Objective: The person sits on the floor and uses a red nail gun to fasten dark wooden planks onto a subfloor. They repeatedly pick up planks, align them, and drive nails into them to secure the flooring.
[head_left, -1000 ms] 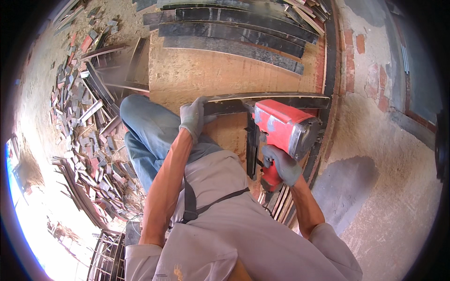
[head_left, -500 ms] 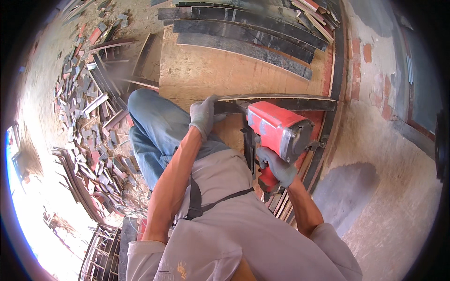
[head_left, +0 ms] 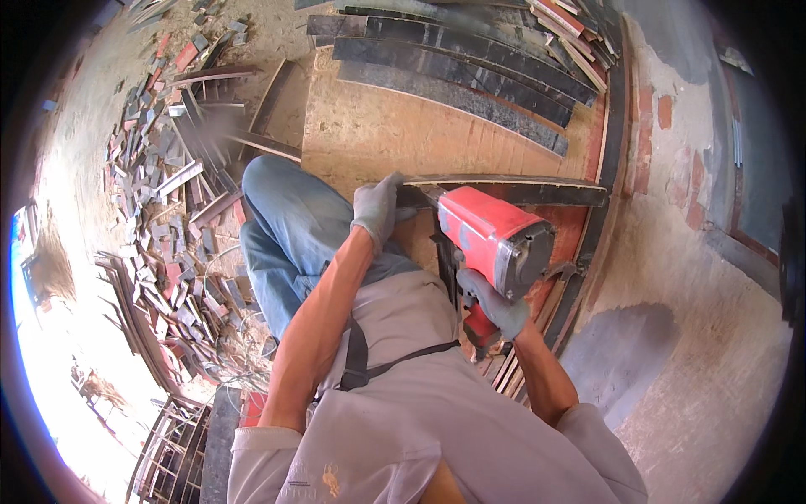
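Note:
My left hand (head_left: 375, 208), in a grey glove, is closed round the left end of a narrow black-faced wooden board (head_left: 546, 194). The board stands on edge, running left to right, with its pale cut edge upward. In my gloved right hand (head_left: 497, 306), fingers wrapped round the handle, is a red nail gun (head_left: 483, 225). Its nose points toward the board's left part, close beside my left hand. Whether the nose touches the wood cannot be made out. Beneath the board lies a plywood sheet (head_left: 378, 126).
Several black planks (head_left: 453, 97) lie across the sheet's far side, with a stack of strips (head_left: 579, 42) at far right. A dark timber rail (head_left: 611, 126) runs along the plastered wall (head_left: 697, 361). Scattered wood offcuts (head_left: 168, 227) cover the floor at left, near a wire rack (head_left: 172, 449).
The whole view has shifted slightly, moving most surroundings to the right. The nail gun has slid a little left along the board. My left hand keeps its hold on the board's end.

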